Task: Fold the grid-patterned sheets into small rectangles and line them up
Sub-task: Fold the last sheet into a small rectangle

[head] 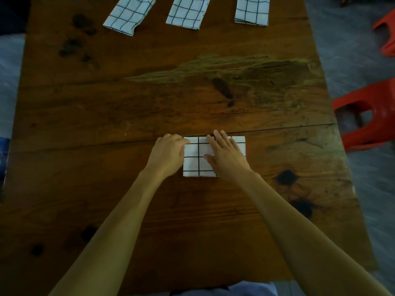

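While three folded white grid-patterned cloths lie in a row at the far edge of the worn brown wooden table, a fourth white black-lined sheet sits near the person, already folded small. The left hand curls its fingers onto the sheet's left edge, though whether it pinches is unclear; the right hand presses flat on top, fingers straight. Likely next: a last crease, then a carry to the far row, right of the others. Two red plastic stools stand on grey floor at right.
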Demonstrator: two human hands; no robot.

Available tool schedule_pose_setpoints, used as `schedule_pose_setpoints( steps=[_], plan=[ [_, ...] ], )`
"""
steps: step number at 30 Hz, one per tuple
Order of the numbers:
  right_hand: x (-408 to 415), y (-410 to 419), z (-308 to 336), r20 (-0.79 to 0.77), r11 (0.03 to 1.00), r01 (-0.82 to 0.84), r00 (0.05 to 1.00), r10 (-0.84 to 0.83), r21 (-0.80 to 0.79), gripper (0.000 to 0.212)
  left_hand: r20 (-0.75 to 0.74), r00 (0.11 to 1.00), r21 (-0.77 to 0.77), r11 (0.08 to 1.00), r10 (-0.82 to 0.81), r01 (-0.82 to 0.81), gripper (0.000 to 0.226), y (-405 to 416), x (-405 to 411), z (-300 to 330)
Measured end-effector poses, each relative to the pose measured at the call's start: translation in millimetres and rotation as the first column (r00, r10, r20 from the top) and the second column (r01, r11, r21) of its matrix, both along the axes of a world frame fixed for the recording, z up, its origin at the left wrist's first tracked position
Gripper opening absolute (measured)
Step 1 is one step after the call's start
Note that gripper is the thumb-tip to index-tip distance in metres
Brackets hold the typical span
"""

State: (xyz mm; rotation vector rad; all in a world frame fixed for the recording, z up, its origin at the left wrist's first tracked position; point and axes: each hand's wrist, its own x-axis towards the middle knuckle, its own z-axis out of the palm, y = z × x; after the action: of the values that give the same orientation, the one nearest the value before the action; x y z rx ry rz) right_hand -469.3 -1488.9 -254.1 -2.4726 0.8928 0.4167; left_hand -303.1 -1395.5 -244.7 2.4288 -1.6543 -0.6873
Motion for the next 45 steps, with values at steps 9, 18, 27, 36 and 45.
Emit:
schedule_pose_setpoints(
  steps=[9, 18, 27, 36, 45],
  plan=[
    [-5, 15, -32, -0.041, 0.998, 0.008, 0.999, -0.011, -0.058, 0.065, 0.141, 0.982, 0.146, 0.984, -0.125, 0.105, 0.057, 3, -42, -35],
    [-41, -4, -26, -0.085, 0.974, 0.128, 0.986, -0.146, -0.188, 0.065, 0.230, 0.966, 0.174, 0.981, -0.123, 0.083, 0.062, 7, -42, -42],
    [8, 21, -35, 0.054, 0.998, 0.060, 0.997, -0.060, -0.010, 0.065, 0.218, 0.965, 0.189, 0.976, -0.146, 0.105, 0.066, 8, -40, -41],
    [-31, 6, -29, -0.012, 0.939, 0.255, 0.964, -0.265, -0.229, 0.063, 0.229, 0.966, 0.156, 0.984, -0.118, 0.083, 0.062, 7, -43, -38],
    [-2, 15, -38, 0.085, 0.990, 0.124, 0.989, -0.118, -0.070, 0.057, 0.254, 0.956, 0.180, 0.978, -0.148, 0.104, 0.062, 7, -41, -38]
  ],
)
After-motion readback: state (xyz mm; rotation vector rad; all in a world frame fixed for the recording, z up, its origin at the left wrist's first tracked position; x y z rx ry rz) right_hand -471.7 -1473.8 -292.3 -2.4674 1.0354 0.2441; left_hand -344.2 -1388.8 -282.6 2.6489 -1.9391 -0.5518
